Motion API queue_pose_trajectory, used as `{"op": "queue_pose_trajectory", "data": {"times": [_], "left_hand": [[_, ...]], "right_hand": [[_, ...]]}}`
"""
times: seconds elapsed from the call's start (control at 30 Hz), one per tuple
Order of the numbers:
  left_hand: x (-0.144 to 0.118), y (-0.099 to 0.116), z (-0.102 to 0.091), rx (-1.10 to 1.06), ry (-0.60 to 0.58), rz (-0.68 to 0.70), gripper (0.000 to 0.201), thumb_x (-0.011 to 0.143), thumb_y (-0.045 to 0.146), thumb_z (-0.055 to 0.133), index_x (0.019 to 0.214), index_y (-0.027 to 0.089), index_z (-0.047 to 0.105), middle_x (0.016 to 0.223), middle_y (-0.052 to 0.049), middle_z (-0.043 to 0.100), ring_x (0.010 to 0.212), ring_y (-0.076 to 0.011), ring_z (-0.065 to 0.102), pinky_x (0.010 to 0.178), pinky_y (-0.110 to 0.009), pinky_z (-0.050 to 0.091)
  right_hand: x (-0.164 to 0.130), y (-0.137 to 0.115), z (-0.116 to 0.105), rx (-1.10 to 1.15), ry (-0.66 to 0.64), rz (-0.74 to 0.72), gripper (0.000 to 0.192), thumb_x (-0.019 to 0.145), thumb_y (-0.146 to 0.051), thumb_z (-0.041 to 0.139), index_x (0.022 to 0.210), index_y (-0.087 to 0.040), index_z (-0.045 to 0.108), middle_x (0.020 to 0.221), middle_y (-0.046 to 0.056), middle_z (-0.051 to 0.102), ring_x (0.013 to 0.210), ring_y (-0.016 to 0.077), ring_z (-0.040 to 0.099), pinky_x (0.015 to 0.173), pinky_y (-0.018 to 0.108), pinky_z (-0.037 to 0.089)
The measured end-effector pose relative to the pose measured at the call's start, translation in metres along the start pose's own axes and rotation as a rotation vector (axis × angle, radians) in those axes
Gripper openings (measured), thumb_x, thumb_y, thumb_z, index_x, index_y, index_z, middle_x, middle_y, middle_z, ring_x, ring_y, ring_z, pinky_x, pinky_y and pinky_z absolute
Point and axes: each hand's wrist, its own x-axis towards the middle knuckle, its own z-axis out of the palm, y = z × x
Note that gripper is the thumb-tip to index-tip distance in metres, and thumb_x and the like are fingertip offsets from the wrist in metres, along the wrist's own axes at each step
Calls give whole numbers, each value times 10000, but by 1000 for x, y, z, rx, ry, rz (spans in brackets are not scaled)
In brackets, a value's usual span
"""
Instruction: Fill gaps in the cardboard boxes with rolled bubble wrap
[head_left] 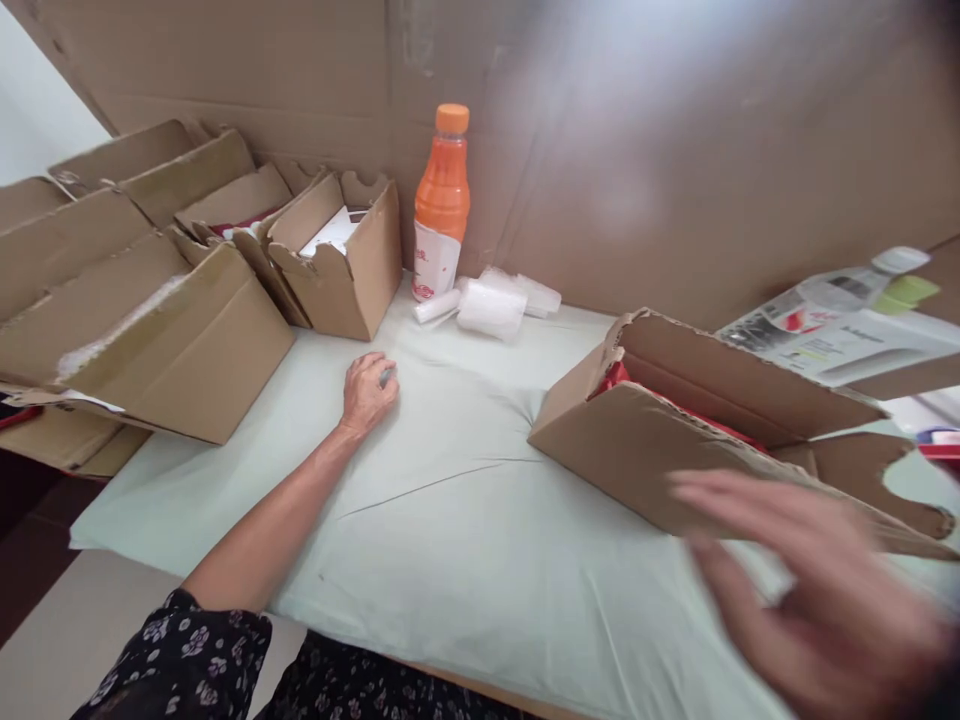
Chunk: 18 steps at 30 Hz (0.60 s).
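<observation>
My left hand [367,392] rests on the pale green cloth [465,520], its fingers curled around a small greyish thing [386,377] that is mostly hidden. My right hand [817,590], blurred by motion, is in front of the right-hand cardboard box [622,440]. Its thumb stands apart from the stretched fingers, and nothing shows between them. Red material [615,377] shows inside that box. Whether the right hand touches the box I cannot tell.
Several open cardboard boxes [217,350] stand at the left, one narrow box [367,260] holding white pieces. An orange drink bottle [442,200] stands by the cardboard wall [300,80], beside clear plastic rolls [491,305]. A clear bottle [817,300] and white container [862,345] lie behind the right box.
</observation>
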Motion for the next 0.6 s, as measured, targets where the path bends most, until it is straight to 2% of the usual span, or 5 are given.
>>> {"op": "queue_pose_trajectory", "data": {"times": [0.13, 0.23, 0.37, 0.5, 0.6], "left_hand": [[1, -1, 2, -32, 12, -12, 297, 738, 154, 568, 966, 202, 753, 1170, -103, 719, 1124, -306, 630, 1074, -477, 449], [2, 0, 2, -56, 17, -17, 289, 742, 149, 571, 963, 206, 750, 1160, -98, 720, 1116, -298, 631, 1071, -473, 450], [2, 1, 2, -93, 18, -31, 285, 743, 141, 579, 965, 202, 745, 1150, -102, 714, 1121, -299, 622, 1065, -476, 451], [2, 2, 2, -133, 17, -50, 275, 738, 138, 588, 957, 207, 740, 1146, -101, 712, 1125, -305, 613, 1067, -488, 447], [4, 1, 2, -169, 26, -74, 292, 754, 148, 585, 1003, 206, 726, 1165, -101, 708, 1129, -301, 614, 1070, -486, 451]], "right_hand": [[22, -51, 100, 189, -340, -98, 225, 905, -131, 577, 1051, -246, 704, 1142, 77, 743, 937, 230, 688, 779, 410, 526], [64, -28, 179, 448, -392, 337, 244, 857, -221, 588, 1059, -231, 724, 1207, 88, 724, 1057, 242, 688, 843, 377, 554], [129, 19, 264, 458, -377, 516, 446, 814, -221, 547, 1239, -171, 673, 1289, 140, 675, 931, 229, 704, 833, 396, 564], [165, 34, 317, 474, -354, 620, 428, 773, -262, 608, 1158, -102, 704, 1101, 161, 718, 878, 245, 688, 835, 424, 555], [166, 25, 319, 507, -289, 661, 363, 824, -307, 556, 1076, -101, 716, 983, 129, 726, 860, 227, 680, 841, 401, 546]]}}
